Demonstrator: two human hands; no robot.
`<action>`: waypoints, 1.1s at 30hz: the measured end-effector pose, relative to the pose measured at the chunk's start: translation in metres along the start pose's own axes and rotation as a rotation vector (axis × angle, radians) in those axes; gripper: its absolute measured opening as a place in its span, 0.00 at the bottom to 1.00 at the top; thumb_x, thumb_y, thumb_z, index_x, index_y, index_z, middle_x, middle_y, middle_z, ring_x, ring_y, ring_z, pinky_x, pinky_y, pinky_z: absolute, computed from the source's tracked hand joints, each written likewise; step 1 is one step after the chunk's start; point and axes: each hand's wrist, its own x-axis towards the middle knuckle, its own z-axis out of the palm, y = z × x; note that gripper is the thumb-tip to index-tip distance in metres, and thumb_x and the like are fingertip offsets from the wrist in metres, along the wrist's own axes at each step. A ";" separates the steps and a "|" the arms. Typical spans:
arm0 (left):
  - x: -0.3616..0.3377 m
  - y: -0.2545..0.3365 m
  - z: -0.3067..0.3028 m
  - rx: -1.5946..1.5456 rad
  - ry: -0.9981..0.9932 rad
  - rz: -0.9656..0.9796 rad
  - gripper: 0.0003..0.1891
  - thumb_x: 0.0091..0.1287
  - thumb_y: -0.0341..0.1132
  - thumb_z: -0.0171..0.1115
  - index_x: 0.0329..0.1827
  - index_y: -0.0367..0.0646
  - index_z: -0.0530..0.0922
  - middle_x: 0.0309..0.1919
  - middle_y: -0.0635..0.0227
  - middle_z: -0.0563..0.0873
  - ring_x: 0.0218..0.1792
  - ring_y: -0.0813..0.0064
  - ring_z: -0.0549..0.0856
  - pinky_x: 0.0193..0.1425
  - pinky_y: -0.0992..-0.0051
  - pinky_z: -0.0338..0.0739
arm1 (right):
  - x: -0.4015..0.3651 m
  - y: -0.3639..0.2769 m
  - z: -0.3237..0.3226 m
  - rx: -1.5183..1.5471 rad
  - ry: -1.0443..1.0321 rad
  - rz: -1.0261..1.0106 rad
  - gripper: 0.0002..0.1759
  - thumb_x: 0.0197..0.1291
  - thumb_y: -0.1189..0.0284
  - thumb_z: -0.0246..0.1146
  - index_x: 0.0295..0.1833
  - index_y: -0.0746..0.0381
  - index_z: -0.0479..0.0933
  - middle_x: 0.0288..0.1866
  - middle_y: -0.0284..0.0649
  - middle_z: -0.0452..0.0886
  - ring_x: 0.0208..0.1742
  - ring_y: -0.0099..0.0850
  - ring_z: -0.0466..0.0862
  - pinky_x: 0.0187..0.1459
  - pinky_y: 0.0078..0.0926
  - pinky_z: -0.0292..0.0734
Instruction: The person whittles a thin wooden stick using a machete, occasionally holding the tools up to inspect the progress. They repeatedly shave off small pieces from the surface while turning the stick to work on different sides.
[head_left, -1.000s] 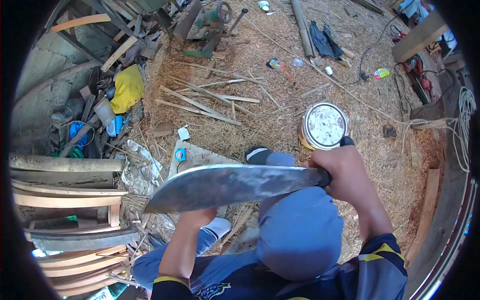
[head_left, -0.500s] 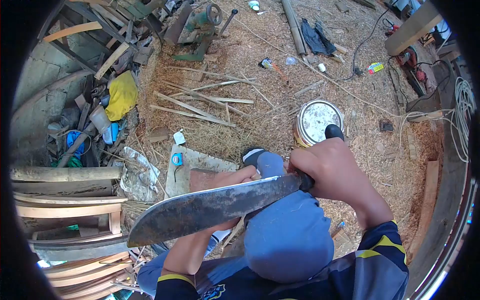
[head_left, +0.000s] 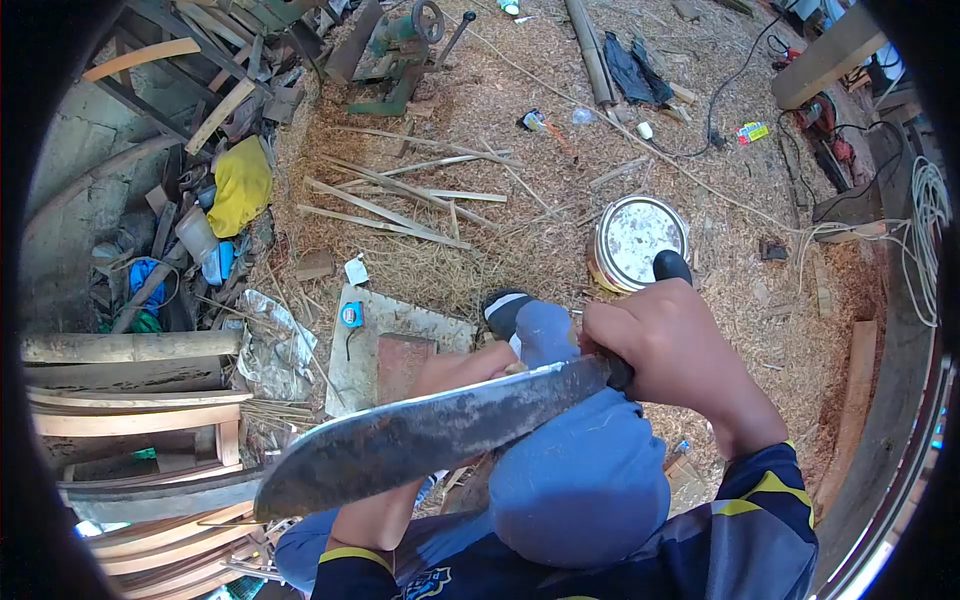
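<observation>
Machete [head_left: 430, 437], tip lower than before, partly hides the left hand [head_left: 465, 370].

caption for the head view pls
Right hand gripping a broad, stained knife, a round lidded tin on the shaving-strewn floor beyond

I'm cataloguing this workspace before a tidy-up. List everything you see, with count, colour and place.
large knife: one, dark grey blade, black handle, in the right hand
lidded can: one, whitish lid, beyond the right hand
tape measure: one, blue, on the pale board
pale board: one, on the ground
block: one, reddish, on the board
thin strips: several, light wood, ahead
machine: one, green, far left
cloth: one, yellow, left
plastic: one piece, black, far side
cord coil: one, whitish, right
small clutter: too jumbled to count
left hand: one, partly behind the blade
right hand: one, around the handle
</observation>
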 end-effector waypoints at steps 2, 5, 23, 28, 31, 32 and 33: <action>0.000 0.004 -0.005 0.019 -0.040 -0.006 0.12 0.68 0.41 0.69 0.44 0.44 0.79 0.30 0.56 0.84 0.34 0.53 0.88 0.39 0.63 0.79 | -0.001 -0.004 -0.006 0.008 -0.007 0.014 0.10 0.50 0.72 0.69 0.37 0.55 0.75 0.24 0.38 0.82 0.29 0.44 0.86 0.29 0.46 0.77; -0.006 0.009 -0.009 0.135 -0.086 -0.015 0.09 0.69 0.39 0.67 0.44 0.44 0.82 0.33 0.54 0.85 0.39 0.50 0.88 0.43 0.60 0.79 | -0.007 -0.005 -0.005 0.021 0.001 0.021 0.12 0.48 0.73 0.70 0.37 0.56 0.76 0.25 0.39 0.83 0.30 0.45 0.87 0.30 0.46 0.77; 0.005 0.002 0.002 -0.299 0.077 -0.171 0.18 0.81 0.46 0.57 0.36 0.41 0.76 0.32 0.69 0.81 0.35 0.80 0.76 0.40 0.74 0.72 | -0.004 -0.002 0.007 0.024 0.031 0.037 0.16 0.43 0.72 0.72 0.39 0.53 0.75 0.25 0.37 0.83 0.30 0.43 0.88 0.29 0.45 0.78; 0.001 0.007 -0.005 -0.174 -0.040 -0.149 0.11 0.73 0.37 0.66 0.35 0.42 0.75 0.31 0.69 0.82 0.34 0.79 0.77 0.39 0.74 0.72 | 0.000 -0.006 0.008 0.049 0.048 0.024 0.16 0.43 0.72 0.72 0.39 0.53 0.75 0.25 0.37 0.83 0.30 0.43 0.87 0.29 0.45 0.77; 0.000 0.006 -0.003 -0.188 0.008 -0.141 0.10 0.66 0.33 0.70 0.34 0.43 0.75 0.30 0.70 0.82 0.32 0.78 0.77 0.38 0.74 0.71 | 0.001 -0.006 0.007 0.050 0.031 0.027 0.16 0.43 0.72 0.72 0.39 0.53 0.75 0.25 0.37 0.83 0.31 0.44 0.87 0.30 0.45 0.77; 0.000 0.006 -0.003 -0.187 0.012 -0.126 0.10 0.66 0.33 0.70 0.34 0.43 0.75 0.30 0.69 0.82 0.32 0.77 0.77 0.38 0.73 0.72 | 0.001 -0.006 0.006 0.035 0.018 0.031 0.16 0.42 0.72 0.72 0.39 0.54 0.75 0.26 0.37 0.83 0.31 0.44 0.87 0.30 0.45 0.77; 0.001 0.005 -0.003 -0.187 0.018 -0.111 0.10 0.66 0.33 0.70 0.35 0.43 0.75 0.30 0.69 0.82 0.31 0.77 0.78 0.38 0.73 0.72 | 0.001 -0.006 0.006 0.020 0.004 0.033 0.16 0.42 0.73 0.72 0.39 0.54 0.75 0.26 0.37 0.83 0.31 0.44 0.87 0.30 0.46 0.77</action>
